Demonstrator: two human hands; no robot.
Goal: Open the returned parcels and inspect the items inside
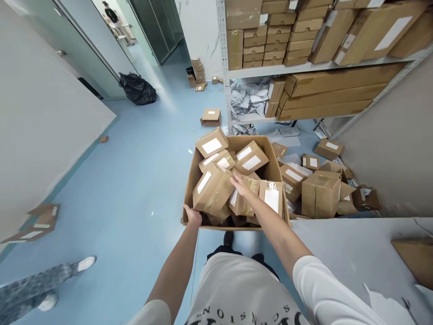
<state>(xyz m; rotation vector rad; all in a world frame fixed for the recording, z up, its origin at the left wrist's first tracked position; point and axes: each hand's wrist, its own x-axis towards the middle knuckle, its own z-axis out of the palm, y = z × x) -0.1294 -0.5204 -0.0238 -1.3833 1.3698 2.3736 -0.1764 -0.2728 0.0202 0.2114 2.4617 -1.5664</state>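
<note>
Looked like a parcel stockroom tbh: metal shelving (257, 72) was crammed with cardboard boxes (278, 38), labelled parcels (213, 187) filled a big carton (274, 166), more littered the blue floor (142, 180).

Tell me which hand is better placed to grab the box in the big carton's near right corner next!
Probably the right hand: it is over the big carton, nearer that corner box. The left hand is farther away, at the carton's left edge.

The tilted box (213, 188) partly hides the lower boxes (219, 216).
</note>
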